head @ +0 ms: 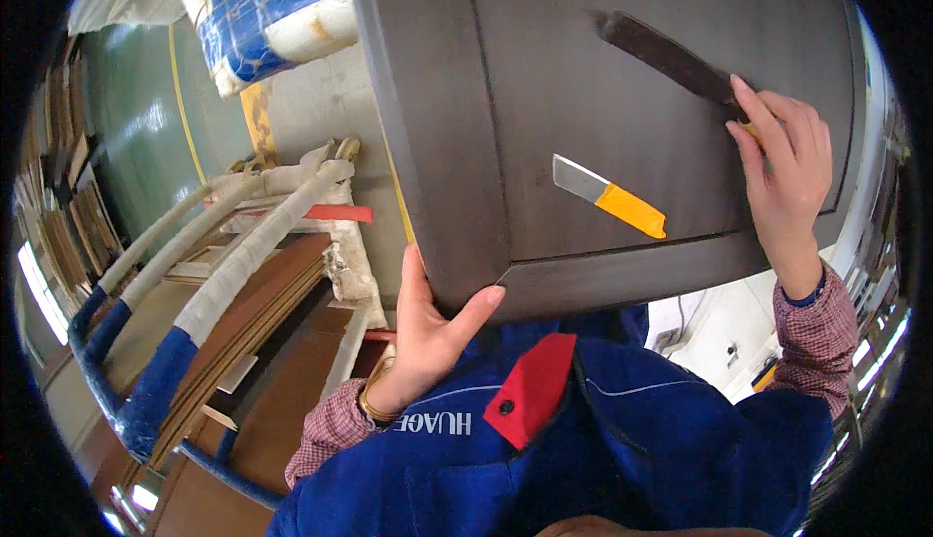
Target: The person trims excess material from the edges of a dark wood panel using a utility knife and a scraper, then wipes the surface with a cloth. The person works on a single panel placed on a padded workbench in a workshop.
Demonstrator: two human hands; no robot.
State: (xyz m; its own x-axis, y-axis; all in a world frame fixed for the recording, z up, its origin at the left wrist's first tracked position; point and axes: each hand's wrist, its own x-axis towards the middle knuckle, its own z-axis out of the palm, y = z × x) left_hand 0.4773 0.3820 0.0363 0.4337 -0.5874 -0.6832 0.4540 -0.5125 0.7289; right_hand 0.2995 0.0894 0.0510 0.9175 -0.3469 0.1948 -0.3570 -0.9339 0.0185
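Observation:
A dark brown framed wooden panel lies before me, with a groove around its middle field and a mitred corner joint. My left hand grips its near left corner, thumb on the face and fingers along the outer edge. In my right hand, thumb and fingertips pinch one end of a long, flat dark tool over the panel's right half. Some yellow shows beneath those fingers; the tool's exact kind is unclear. Between my hands, a flat metal blade with a yellow-taped handle rests on the panel.
Left of the panel stands a rack with wrapped bars, holding stacked brown boards. A padded support wrapped in blue and white meets the panel's far left side. More boards lean at the far left, beyond a green floor.

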